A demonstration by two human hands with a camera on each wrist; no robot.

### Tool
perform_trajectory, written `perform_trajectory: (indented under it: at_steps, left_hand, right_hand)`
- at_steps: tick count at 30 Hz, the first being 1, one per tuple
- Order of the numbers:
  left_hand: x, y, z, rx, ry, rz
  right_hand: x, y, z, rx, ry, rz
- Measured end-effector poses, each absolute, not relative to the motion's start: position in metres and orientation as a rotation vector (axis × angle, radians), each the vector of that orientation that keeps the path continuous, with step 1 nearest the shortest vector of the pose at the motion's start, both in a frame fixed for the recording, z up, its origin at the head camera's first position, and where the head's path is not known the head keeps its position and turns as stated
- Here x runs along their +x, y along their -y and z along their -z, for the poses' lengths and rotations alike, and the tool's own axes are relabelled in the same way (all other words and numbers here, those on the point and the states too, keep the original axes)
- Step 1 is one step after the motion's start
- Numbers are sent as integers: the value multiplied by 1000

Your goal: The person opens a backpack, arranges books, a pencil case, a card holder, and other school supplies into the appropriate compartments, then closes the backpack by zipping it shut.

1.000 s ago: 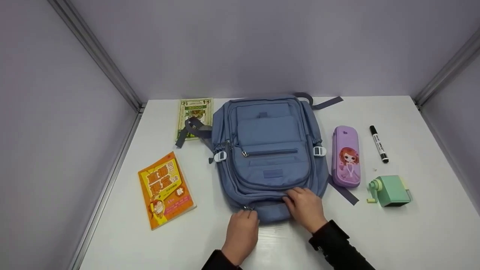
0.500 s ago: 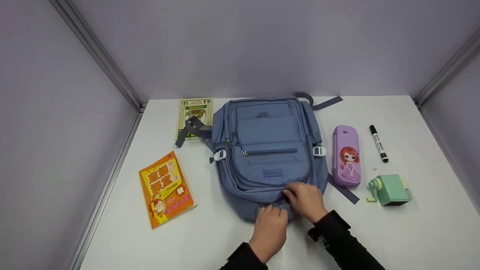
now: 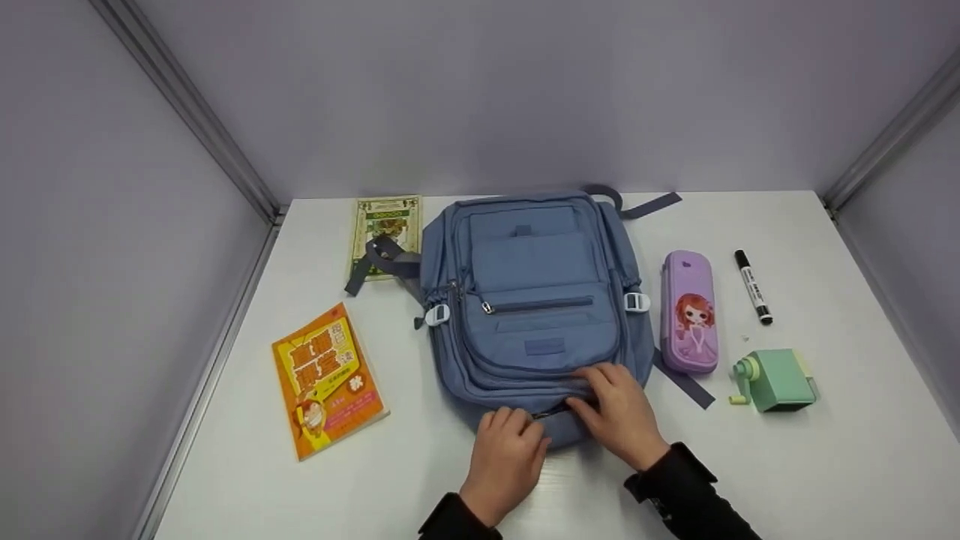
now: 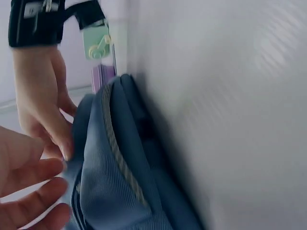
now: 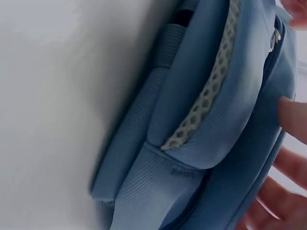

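Note:
A blue backpack (image 3: 540, 262) lies front side up on the white table, its base toward me. My left hand (image 3: 504, 457) is at the base, fingers loosely bent by the lower edge. In the left wrist view, those fingers (image 4: 48, 184) are apart from one another and pinch nothing. A metal zipper pull (image 5: 275, 38) stands free on the dark zipper line near them. My right hand (image 3: 619, 416) holds the bag's lower right edge between thumb and fingers. In the right wrist view, its thumb (image 5: 293, 119) presses the blue fabric beside that zipper.
An orange book (image 3: 330, 382) lies left of the bag; a green book (image 3: 386, 217) is behind, partly under a dark strap (image 3: 394, 259). To the right are a purple pencil case (image 3: 688, 311), a black-and-white marker (image 3: 754, 286) and a green crank pencil sharpener (image 3: 781, 380).
My left hand moved right along the bag's base, then back left, away from the zipper pull. The pull now sits farther right than a second ago. My right thumb and fingers have spread wider.

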State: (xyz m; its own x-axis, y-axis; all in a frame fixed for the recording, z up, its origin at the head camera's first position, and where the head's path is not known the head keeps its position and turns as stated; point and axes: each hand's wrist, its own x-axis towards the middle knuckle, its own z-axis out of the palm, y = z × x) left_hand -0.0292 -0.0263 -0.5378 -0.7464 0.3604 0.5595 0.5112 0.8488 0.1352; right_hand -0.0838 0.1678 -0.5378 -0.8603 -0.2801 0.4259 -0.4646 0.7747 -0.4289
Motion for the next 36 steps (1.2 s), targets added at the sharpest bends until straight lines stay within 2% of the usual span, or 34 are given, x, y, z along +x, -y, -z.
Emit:
perform_trajectory:
  at_steps: [8, 18, 36]
  left_hand:
    - [-51, 45, 538, -460, 2396, 284]
    - [-62, 46, 543, -445, 2370, 264]
    - [-71, 34, 545, -359, 2305, 313]
  right_hand:
    - [-57, -146, 542, 742, 2422, -618]
    - [-54, -128, 545, 589, 2669, -487]
    - [-46, -121, 553, 459, 2788, -609]
